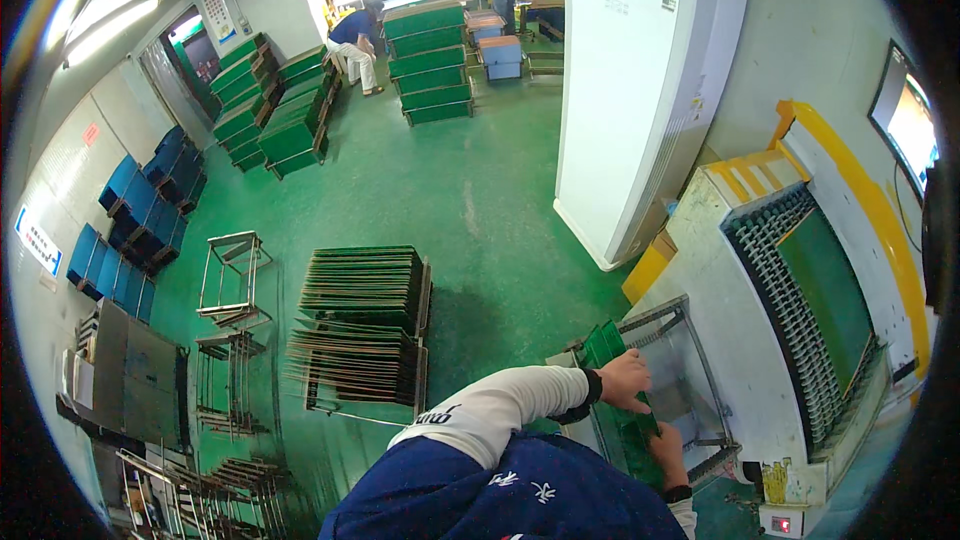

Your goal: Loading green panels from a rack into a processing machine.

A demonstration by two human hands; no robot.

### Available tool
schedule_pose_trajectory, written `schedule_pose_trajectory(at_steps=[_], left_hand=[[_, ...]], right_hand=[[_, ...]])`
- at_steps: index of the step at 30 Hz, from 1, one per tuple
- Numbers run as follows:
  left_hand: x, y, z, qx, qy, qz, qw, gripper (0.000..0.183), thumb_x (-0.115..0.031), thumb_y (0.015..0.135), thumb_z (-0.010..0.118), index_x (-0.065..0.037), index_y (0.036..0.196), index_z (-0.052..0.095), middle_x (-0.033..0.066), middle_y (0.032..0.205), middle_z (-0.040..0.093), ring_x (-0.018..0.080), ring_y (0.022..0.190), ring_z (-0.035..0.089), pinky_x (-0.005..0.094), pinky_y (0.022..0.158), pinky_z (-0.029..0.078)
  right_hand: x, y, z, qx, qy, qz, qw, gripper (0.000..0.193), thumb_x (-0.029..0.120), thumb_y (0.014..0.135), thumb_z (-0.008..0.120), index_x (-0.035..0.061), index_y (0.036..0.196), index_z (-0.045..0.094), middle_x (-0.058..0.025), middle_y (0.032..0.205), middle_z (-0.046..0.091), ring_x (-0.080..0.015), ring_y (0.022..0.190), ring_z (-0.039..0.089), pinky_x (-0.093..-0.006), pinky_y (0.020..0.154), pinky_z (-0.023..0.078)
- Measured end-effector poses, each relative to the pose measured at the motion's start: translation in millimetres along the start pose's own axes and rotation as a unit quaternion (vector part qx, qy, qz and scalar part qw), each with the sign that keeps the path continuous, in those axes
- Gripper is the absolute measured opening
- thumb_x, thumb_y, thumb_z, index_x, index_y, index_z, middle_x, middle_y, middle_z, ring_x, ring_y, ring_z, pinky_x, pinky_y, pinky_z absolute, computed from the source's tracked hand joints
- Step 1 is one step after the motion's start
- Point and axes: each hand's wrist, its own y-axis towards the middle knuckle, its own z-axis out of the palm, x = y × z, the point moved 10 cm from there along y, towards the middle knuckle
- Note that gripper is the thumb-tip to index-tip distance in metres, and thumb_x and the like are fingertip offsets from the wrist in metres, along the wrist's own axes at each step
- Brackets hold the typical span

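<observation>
Both of my hands are on green panels standing in a metal rack [683, 315] at the lower right. My left hand [625, 380] reaches over the top edges, fingers bent down onto a green panel [636, 445]. Closer to me, my right hand [667, 452] grips the same panel's edge, its thumb on the near face. More green panels [602, 345] stand just beyond my left wrist. My sleeve and body hide part of the rack.
Right of the rack is a roller conveyor machine [790, 310] carrying a green board [828, 285]. A tall white cabinet [640, 90] stands ahead. Racks of panels [362, 285] and bare metal frames [230, 280] are on the left. A person [352, 40] bends beside green stacks [425, 35] farther back.
</observation>
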Motion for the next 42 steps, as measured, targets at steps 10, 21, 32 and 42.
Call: schedule_pose_trajectory(at_steps=[10,21,32,42], left_hand=[[-1.8,0.8,-2.6,-0.006,-0.017,0.004,1.0,0.049,-0.059,0.07,0.068,-0.01,0.07,0.067,0.0062,0.072,0.06,0.0249,0.079,0.055,0.0393,0.079,0.036],[-0.9,1.3,-3.1,0.003,-0.008,0.0,1.0,0.05,-0.059,0.07,0.068,-0.01,0.071,0.067,0.0065,0.073,0.061,0.0257,0.079,0.055,0.0396,0.08,0.036],[5.0,-4.6,-1.1,0.014,-0.017,-0.016,1.0,0.051,-0.06,0.072,0.066,-0.009,0.071,0.066,0.0079,0.074,0.06,0.0269,0.081,0.055,0.0404,0.081,0.036],[1.4,0.0,0.9,0.016,-0.023,-0.01,1.0,0.051,-0.06,0.071,0.066,-0.009,0.069,0.063,0.0087,0.074,0.058,0.0281,0.081,0.054,0.0417,0.08,0.036]], right_hand=[[-15.2,3.8,5.8,-0.016,-0.01,-0.001,1.0,0.032,0.031,0.085,0.063,0.0001,0.094,0.068,-0.0194,0.078,0.068,-0.0347,0.075,0.067,-0.0423,0.067,0.048],[-11.9,3.3,2.6,-0.018,0.001,0.007,1.0,0.035,0.034,0.085,0.063,0.0001,0.09,0.068,-0.0185,0.075,0.067,-0.033,0.072,0.067,-0.0411,0.065,0.048],[27.4,0.8,-6.4,0.049,0.032,0.029,0.998,0.031,0.033,0.083,0.065,0.0067,0.098,0.07,-0.0178,0.086,0.069,-0.0368,0.083,0.067,-0.0446,0.071,0.05],[-4.2,5.1,-0.9,-0.008,-0.002,-0.005,1.0,0.035,0.033,0.083,0.063,-0.0006,0.091,0.067,-0.0222,0.08,0.066,-0.0371,0.075,0.066,-0.0423,0.067,0.048]])
